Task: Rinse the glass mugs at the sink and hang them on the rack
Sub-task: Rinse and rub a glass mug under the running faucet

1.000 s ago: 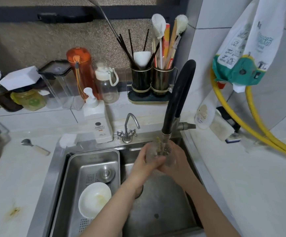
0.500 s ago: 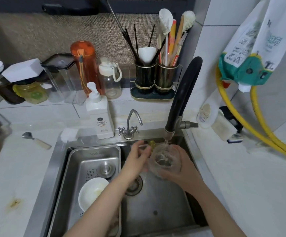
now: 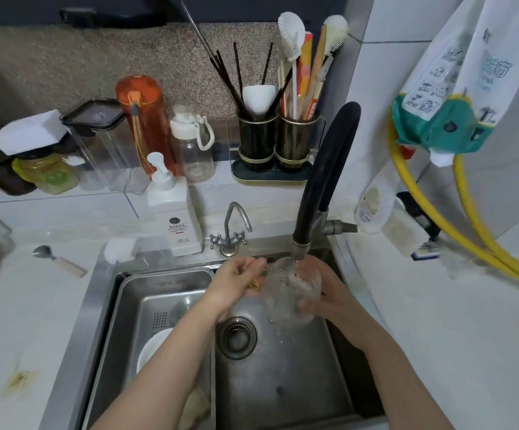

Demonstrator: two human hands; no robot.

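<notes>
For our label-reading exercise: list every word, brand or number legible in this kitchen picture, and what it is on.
None can be read for certain.
Soap dispenser: round logo and small lines, blurred.
Hanging plastic bag: printed characters and icons, blurred.
Steel sink insert: stamped mark, too small.

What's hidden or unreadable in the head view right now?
- Glass mug: handle not visible; water blur and the right hand cover it.
- Left hand: small yellowish thing at its fingers, too blurred to identify.
- White bowl: partly behind the left forearm.
- Hanging rack: not in view.

A home kitchen: steel sink, dish soap (pump bottle), utensil holders.
</notes>
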